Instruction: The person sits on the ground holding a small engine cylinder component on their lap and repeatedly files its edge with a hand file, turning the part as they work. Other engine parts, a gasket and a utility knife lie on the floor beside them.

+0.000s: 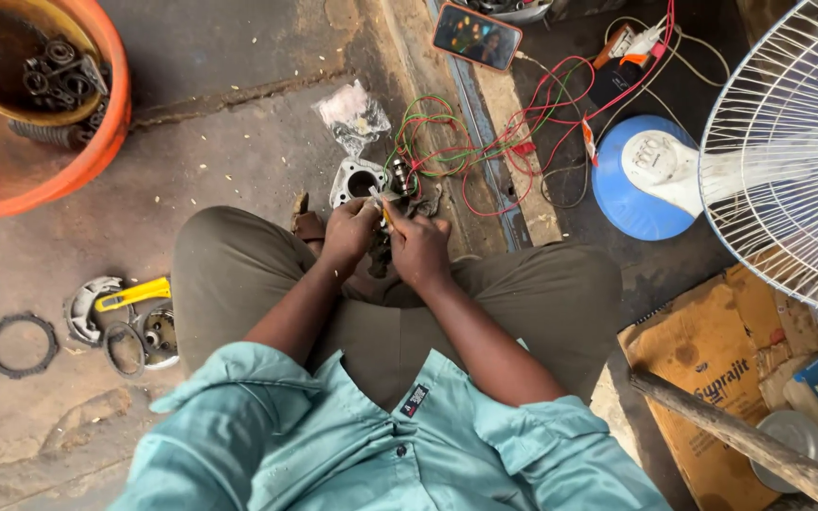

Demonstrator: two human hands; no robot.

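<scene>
The left hand (347, 232) is clenched around a dark, greasy metal engine part (381, 254) held over the lap between the knees, and the right hand (418, 248) closes on the same part from the other side while pinching a thin yellow-handled tool (385, 216) whose tip points into it. The part looks like cast metal: stiff, probably heavy for its bulk, and likely slick with oil, so a full-palm grip around its body seems safer than fingertips on an edge (its small fittings are too blurred to judge). Just beyond the hands, a pale grey metal housing with a round bore (357, 180) lies on the concrete floor (229, 142), touching or nearly touching a tangle of red and green wires (456, 151). Farther off sit a crumpled clear plastic bag (352, 114), an orange plastic basin holding dark rings and springs (111, 104), a black toothed ring gasket (19, 344) and a white wire-guard fan on a blue base (788, 151).
</scene>
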